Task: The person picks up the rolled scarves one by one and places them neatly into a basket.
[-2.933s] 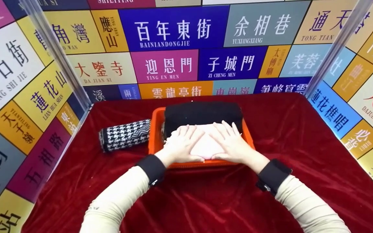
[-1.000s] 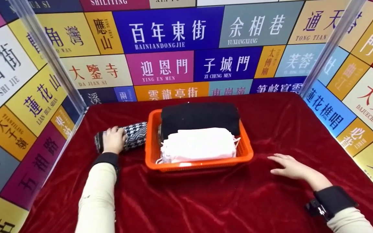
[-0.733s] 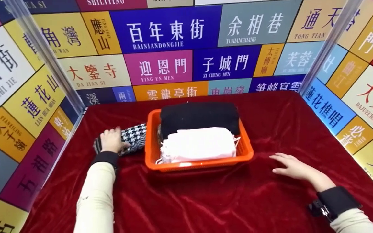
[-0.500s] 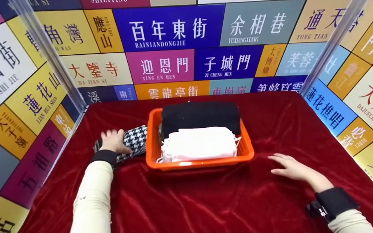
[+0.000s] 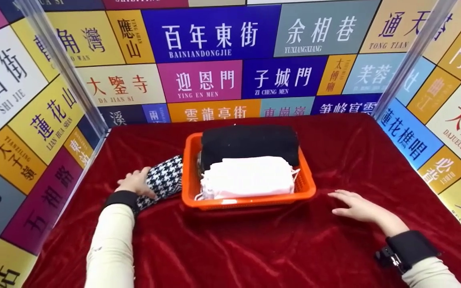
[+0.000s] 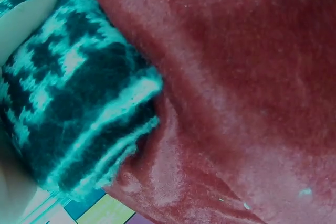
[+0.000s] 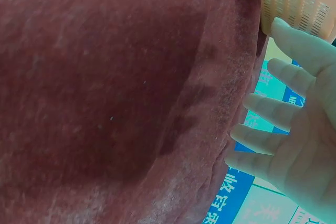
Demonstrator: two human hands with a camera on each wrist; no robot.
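Note:
My left hand grips the left end of a rolled black-and-white houndstooth scarf-like cloth, left of the orange basket. In the left wrist view, the thumb lies along the fuzzy fabric roll, and its striped end faces the red cloth. The roll's right end meets the basket's left wall. Inside the basket, a dark folded cloth lies behind a pale pinkish-white stack with thin loops at its sides. My right hand hovers right of the basket, holding nothing, its fingers spread.
Wrinkled red velvet covers the table. Panels with printed place names stand behind and on both sides, with clear corner posts at the back. The basket's slotted side shows near the right thumb.
Both hands have left the pale stack in the basket. The left hand has gone to the houndstooth roll and swung its left end toward me; the right has moved off to the right.

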